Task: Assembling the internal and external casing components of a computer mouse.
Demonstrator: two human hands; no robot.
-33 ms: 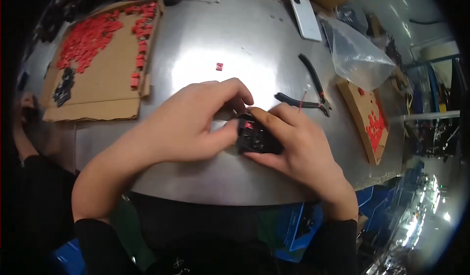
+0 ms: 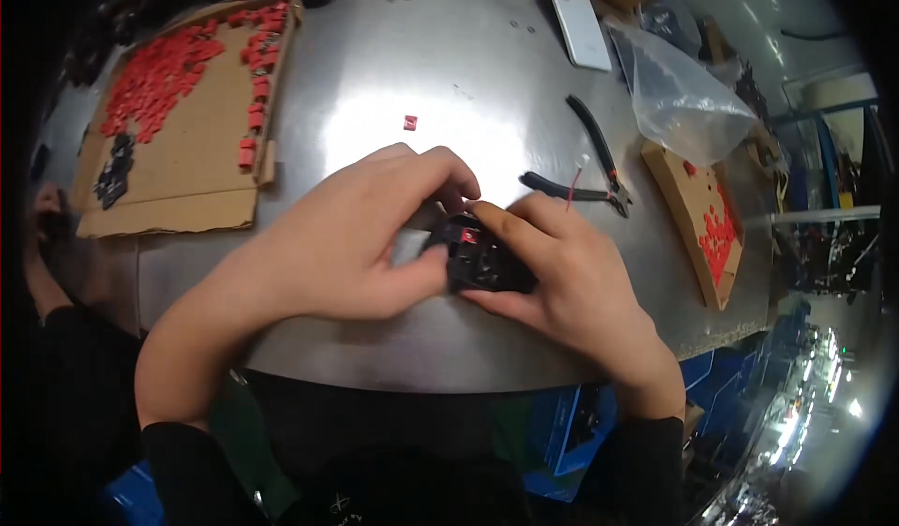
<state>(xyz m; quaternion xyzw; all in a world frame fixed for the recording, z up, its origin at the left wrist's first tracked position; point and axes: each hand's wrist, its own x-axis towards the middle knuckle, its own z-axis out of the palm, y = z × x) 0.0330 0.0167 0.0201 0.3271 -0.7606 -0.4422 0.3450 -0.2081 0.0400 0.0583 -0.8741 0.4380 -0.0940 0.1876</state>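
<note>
Between my hands, above the near part of the metal table, is a small black plastic housing with a red piece set in its upper part. My right hand grips the housing from the right, thumb along its near side and index finger over its far edge. My left hand is curled at the housing's left side, thumb against or very close to that edge. Its other fingertips are partly hidden behind the part. A loose red square piece lies on the table beyond my hands.
At left, a cardboard tray bears many red pieces and some black ones. Black-handled cutters lie open beyond my right hand. Farther right are a second cardboard tray with red pieces, a clear plastic bag and a white phone.
My left thumb has slid slightly toward me along the housing's left side, baring more of that edge. The whole view has shifted a little. My right hand keeps its grip.
</note>
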